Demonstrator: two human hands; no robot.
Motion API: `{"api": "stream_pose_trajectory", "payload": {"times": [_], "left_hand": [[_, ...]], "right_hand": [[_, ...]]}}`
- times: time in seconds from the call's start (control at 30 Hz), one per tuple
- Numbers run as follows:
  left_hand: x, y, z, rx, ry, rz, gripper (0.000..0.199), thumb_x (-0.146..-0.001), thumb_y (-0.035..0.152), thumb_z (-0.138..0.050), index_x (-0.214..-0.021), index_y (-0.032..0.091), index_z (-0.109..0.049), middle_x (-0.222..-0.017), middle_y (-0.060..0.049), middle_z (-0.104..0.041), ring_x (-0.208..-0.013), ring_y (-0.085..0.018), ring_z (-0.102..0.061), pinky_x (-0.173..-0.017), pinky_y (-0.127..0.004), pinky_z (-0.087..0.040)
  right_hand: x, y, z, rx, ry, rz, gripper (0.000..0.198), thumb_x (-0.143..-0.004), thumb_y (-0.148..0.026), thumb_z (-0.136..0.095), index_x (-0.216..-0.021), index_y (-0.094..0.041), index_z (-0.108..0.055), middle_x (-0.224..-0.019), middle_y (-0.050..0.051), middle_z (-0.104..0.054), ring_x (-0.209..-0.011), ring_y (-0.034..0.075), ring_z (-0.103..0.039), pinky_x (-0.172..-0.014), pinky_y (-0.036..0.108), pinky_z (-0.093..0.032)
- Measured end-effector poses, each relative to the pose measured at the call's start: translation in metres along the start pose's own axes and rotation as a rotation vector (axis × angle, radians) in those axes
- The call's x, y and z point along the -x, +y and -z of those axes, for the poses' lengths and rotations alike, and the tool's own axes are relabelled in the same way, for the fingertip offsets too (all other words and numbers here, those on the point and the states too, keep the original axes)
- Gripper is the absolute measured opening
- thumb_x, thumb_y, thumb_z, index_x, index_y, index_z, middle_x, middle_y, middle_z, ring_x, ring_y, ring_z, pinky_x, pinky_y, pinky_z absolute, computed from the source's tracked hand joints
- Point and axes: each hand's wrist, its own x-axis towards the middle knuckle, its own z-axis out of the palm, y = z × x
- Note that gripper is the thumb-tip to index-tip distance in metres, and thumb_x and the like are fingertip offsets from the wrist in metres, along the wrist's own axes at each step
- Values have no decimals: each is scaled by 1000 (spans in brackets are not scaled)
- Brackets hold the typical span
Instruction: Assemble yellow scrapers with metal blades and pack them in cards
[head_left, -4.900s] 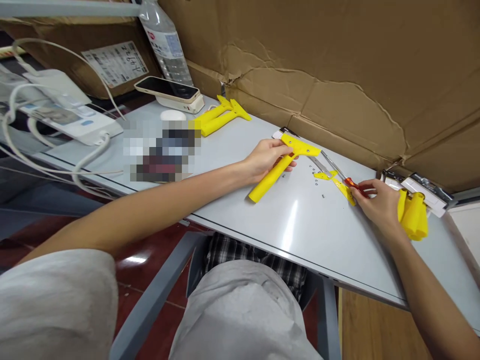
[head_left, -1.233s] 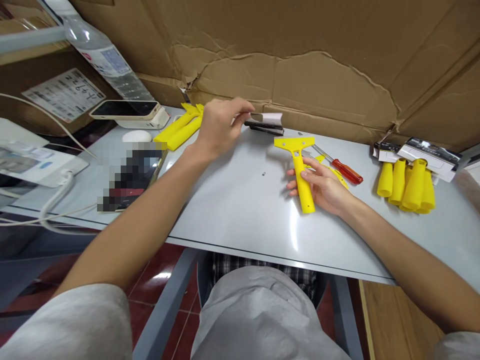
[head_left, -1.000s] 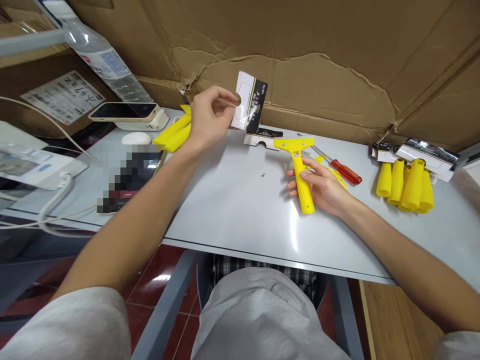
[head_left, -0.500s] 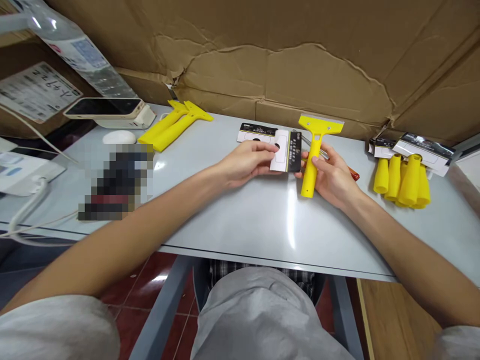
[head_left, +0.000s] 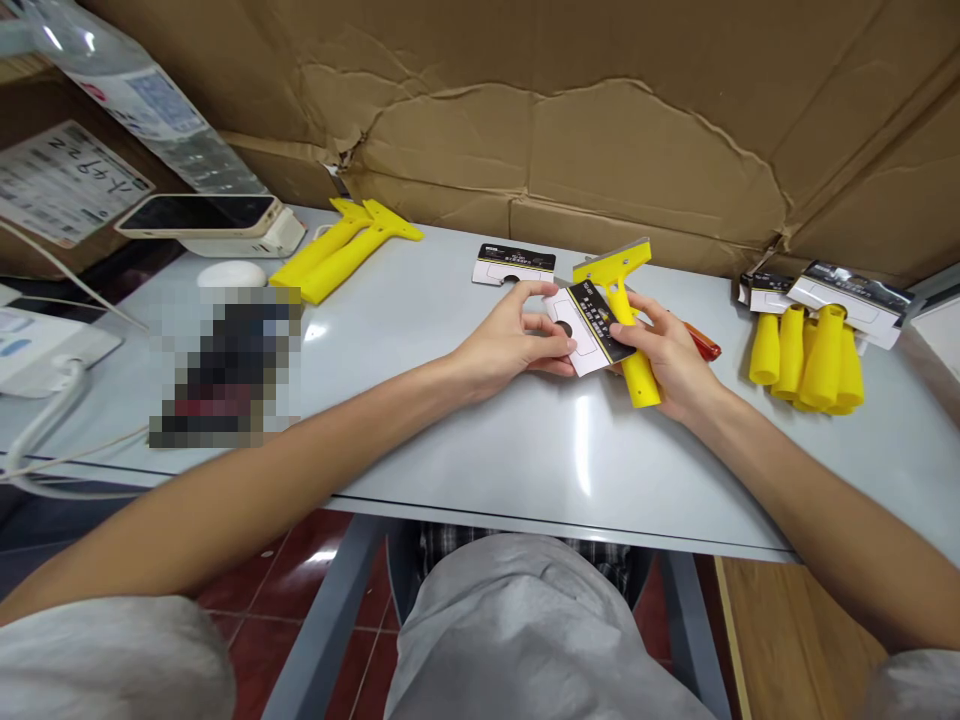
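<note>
Between the fingers of my left hand (head_left: pixel 514 345) is a black and white packaging card (head_left: pixel 583 325) with a round hole. My right hand (head_left: pixel 664 350) is closed around the handle of a yellow scraper (head_left: pixel 639 378), its thumb pressing the card's dark end against the handle. The scraper tilts, with its wide head and metal blade pointing up and left. A second black and white card (head_left: pixel 514 264) lies flat on the table just beyond my left hand. Partly behind my right hand rests a red-handled tool (head_left: pixel 703 342), whose kind I cannot make out.
Two yellow scrapers (head_left: pixel 352 250) lie at the back left. Several carded yellow scrapers (head_left: pixel 821 360) are grouped at the right. A phone (head_left: pixel 199 215) on a white stand, a white mouse (head_left: pixel 232 274) and a plastic bottle (head_left: pixel 150 105) occupy the left. Cardboard (head_left: pixel 637 170) walls the table's back.
The card has turned and moved right, now overlapping the scraper's handle. The scraper has tilted leftward at its head, and my right thumb has come onto the card.
</note>
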Motion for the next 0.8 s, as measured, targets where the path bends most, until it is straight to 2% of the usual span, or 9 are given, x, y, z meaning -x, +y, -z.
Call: {"api": "stream_pose_trajectory", "payload": {"times": [0.07, 0.13, 0.23, 0.33, 0.4, 0.53, 0.67, 0.8], "left_hand": [[0, 3, 1, -28, -17, -3, 87, -79, 4, -88, -149, 27, -43, -83, 4, -72, -66, -20, -78, -78, -45, -71], [-1, 8, 3, -97, -17, -19, 81, -84, 9, -86, -152, 27, -47, -88, 1, -72, -65, -20, -77, -73, -44, -71], [-4, 15, 8, -218, 34, -108, 47, -89, 13, -83, -132, 22, -66, -112, -8, -73, -75, -20, -80, -74, -42, -71], [-7, 20, 13, -220, 40, -152, 33, -83, 9, -87, -110, 18, -71, -130, -11, -71, -90, -21, -81, -83, -41, -72], [-7, 21, 15, -191, -15, -108, 27, -81, 11, -90, -102, 16, -72, -126, -13, -73, -93, -22, -80, -86, -42, -71], [-5, 20, 15, -224, -120, -65, 18, -84, 22, -91, -94, 14, -78, -106, -13, -79, -87, -22, -78, -84, -43, -70], [-1, 21, 15, -305, -247, -97, 17, -86, 32, -89, -93, 16, -85, -99, -12, -82, -84, -22, -78, -80, -39, -69], [2, 23, 15, -473, -466, -98, 18, -84, 35, -91, -86, 17, -87, -89, -12, -82, -80, -23, -77, -77, -37, -67]], "right_hand": [[0, -1, 2, 26, 16, -7, 73, -74, -26, -87, -140, -29, -55, -116, 2, -72, -91, 15, -71, -73, 30, -63], [0, -2, 2, 32, 31, -16, 75, -72, -24, -87, -140, -28, -56, -112, 2, -73, -87, 14, -70, -69, 27, -59], [-1, -4, 3, 36, 23, -15, 76, -71, -23, -88, -140, -28, -58, -111, 2, -73, -84, 13, -69, -69, 26, -57], [-1, -4, 5, 53, 17, 7, 75, -71, -25, -89, -140, -29, -59, -113, 2, -73, -86, 13, -68, -72, 27, -58], [-3, -4, 7, 62, 28, 19, 76, -70, -26, -91, -140, -29, -59, -112, 1, -72, -87, 13, -68, -74, 27, -58], [-6, -4, 9, 48, 48, 44, 74, -69, -31, -93, -135, -27, -59, -109, 1, -71, -89, 13, -68, -75, 28, -59], [-9, -10, 14, 3, 132, 59, 60, -76, -49, -88, -121, -23, -58, -104, 4, -70, -83, 14, -66, -70, 29, -58], [-15, -19, 26, -46, 255, 142, 59, -82, -66, -77, -112, -23, -49, -106, 5, -71, -75, 12, -60, -62, 28, -52]]}}
